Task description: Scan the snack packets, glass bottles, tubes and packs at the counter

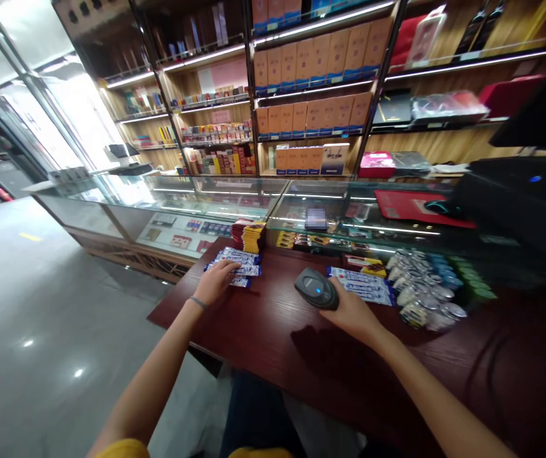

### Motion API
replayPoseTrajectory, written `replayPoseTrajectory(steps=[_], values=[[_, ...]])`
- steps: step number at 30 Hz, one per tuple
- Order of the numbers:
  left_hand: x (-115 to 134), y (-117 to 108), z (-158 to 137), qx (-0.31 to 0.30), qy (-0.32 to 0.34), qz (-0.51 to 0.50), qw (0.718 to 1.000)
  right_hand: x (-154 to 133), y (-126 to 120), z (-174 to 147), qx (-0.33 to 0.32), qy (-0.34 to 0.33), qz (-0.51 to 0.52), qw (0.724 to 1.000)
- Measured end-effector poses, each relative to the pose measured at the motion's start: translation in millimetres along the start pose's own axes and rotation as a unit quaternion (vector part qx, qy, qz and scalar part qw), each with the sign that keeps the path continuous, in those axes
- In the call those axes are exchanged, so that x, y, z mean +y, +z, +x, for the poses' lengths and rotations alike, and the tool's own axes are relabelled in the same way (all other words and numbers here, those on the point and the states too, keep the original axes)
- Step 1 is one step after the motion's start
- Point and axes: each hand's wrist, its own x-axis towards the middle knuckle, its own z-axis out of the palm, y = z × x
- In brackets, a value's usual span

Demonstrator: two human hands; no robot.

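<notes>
My right hand (355, 313) is wrapped round a dark grey barcode scanner (315, 287) with a small blue light, held above the dark red wooden counter (273, 318). My left hand (216, 281) is at a pile of blue-and-white packets (239, 256) on the counter's left part. Its fingers are closed on a packet (249, 271) at the top of the pile; the fingertips are partly hidden. More blue-and-white packets (363, 286) lie in a row just beyond the scanner hand. A stack of yellow and dark red packs (248, 235) stands behind the left pile.
Several clear-topped jars (426, 299) and green packs (473, 278) crowd the right side. Glass display cases (206, 197) run behind the counter, carrying a red mat (411, 208) with a mouse (440, 207). A dark monitor (535, 121) overhangs at right; shelves with brown boxes (321, 60) line the wall.
</notes>
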Motion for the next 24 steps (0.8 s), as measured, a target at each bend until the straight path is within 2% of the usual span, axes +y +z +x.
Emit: replayPoseTrajectory(steps=[5,9,24], values=[[-37,4,-23,-0.033,-0.008,0.037,0.999,-13,12,4,-0.024,-0.009,-0.012,1.000],[-52,11,-26,-0.049,-0.003,0.028,0.998,-23,19,5,-0.039,-0.014,-0.029,0.999],[-53,18,-25,-0.034,-0.009,0.003,0.999,-23,22,9,-0.045,-0.013,-0.037,0.998]])
